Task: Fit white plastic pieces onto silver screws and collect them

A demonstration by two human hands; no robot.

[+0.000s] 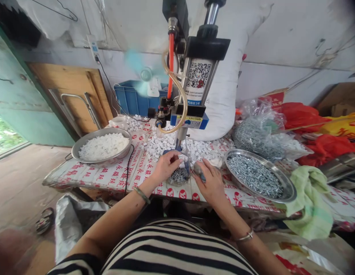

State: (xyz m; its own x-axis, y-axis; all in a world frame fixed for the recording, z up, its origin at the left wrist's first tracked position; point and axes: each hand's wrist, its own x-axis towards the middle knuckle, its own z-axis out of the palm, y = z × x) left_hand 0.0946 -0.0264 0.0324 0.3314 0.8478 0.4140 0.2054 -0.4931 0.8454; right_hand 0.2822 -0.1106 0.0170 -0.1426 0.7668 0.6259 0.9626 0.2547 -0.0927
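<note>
Under the pneumatic press (181, 137), my left hand (166, 167) pinches a small white plastic piece (181, 157) between thumb and fingertips. Just below it, a heap of small metal pins (178, 175) lies at the foot of the press. To the right, my right hand (211, 180) curls around a rounded grey object (199, 171) whose kind I cannot make out. Many loose white plastic pieces (160, 147) are scattered on the table behind both hands.
A metal bowl of white pieces (104, 147) stands at left, and a steel tray of metal pins (254, 175) at right. Behind that tray sits a clear bag of pins (259, 135). A green cloth (310, 202) hangs over the edge. A blue crate (134, 99) stands behind.
</note>
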